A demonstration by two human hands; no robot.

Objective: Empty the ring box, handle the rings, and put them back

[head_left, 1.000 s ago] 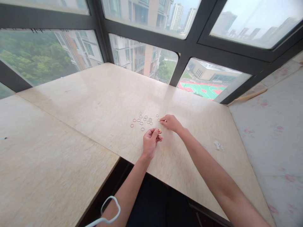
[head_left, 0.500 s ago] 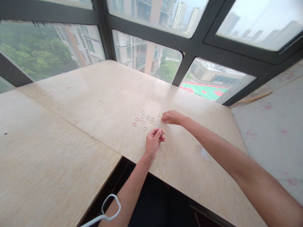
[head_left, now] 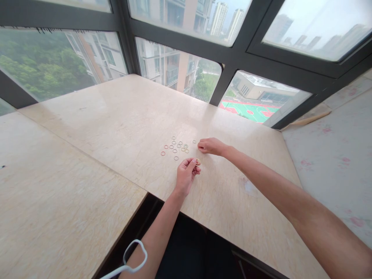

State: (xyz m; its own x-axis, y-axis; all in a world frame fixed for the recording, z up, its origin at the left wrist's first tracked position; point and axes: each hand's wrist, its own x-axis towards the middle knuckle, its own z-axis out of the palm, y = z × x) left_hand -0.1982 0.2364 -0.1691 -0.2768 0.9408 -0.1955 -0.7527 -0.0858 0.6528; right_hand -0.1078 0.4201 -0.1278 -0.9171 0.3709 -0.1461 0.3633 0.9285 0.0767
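Several thin coloured rings (head_left: 174, 151), like small rubber bands, lie loosely grouped on the pale marble-patterned countertop (head_left: 122, 128). They are reddish, grey, green and yellowish. My left hand (head_left: 186, 172) is closed in front of the group, pinching a yellowish ring (head_left: 198, 162) between thumb and fingers; whether there is more than one is unclear. To the right of the group, my right hand (head_left: 211, 146) is low over the countertop with its fingertips together. What they hold, if anything, is too small to see. A single pale ring (head_left: 194, 142) lies just left of those fingertips.
Dark-framed windows (head_left: 180, 35) border the countertop at the back, and a flower-patterned wall (head_left: 334, 162) stands at the right. A small clear, whitish piece (head_left: 248, 186) lies near my right forearm. A white loop-ended object (head_left: 136, 255) shows at the bottom left.
The view has shifted slightly. My right hand has drawn a little to the right of the single ring, its fingers still together. My left hand keeps its pinch on the yellowish ring.
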